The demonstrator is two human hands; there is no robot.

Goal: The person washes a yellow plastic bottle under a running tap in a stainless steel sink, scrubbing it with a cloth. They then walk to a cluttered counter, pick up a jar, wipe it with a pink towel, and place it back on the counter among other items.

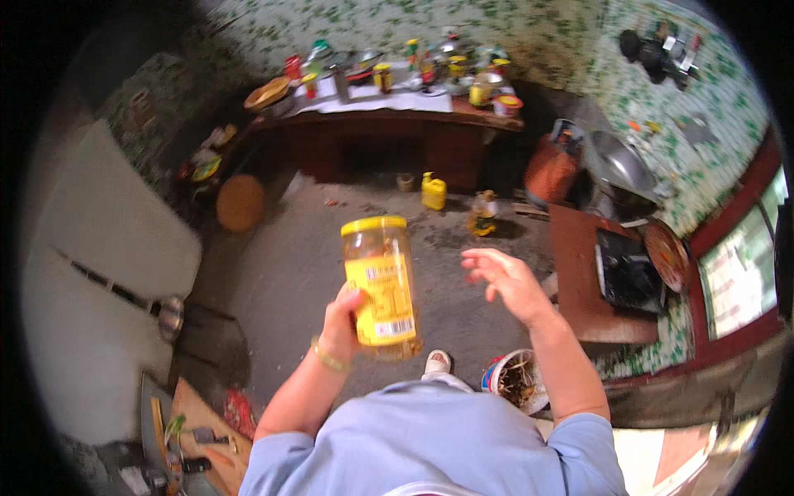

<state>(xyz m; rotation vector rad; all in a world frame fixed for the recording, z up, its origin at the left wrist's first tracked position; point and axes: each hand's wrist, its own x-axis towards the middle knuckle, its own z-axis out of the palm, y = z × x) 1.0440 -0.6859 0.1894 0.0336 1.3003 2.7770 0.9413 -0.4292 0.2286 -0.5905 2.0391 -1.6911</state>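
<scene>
My left hand is closed around a large glass jar, held upright before me. The jar has a yellow lid and a yellow label with writing, and its contents are only partly visible. To the right of the jar, my right hand is raised with fingers apart and holds nothing. Beyond it on the floor stand a bottle of yellow oil and a yellow plastic jug.
Jars and bottles crowd a wooden table by the far wall. At right, a brown table holds a black flat appliance. A bucket of scraps stands near my feet. A cutting board with a cleaver lies at lower left.
</scene>
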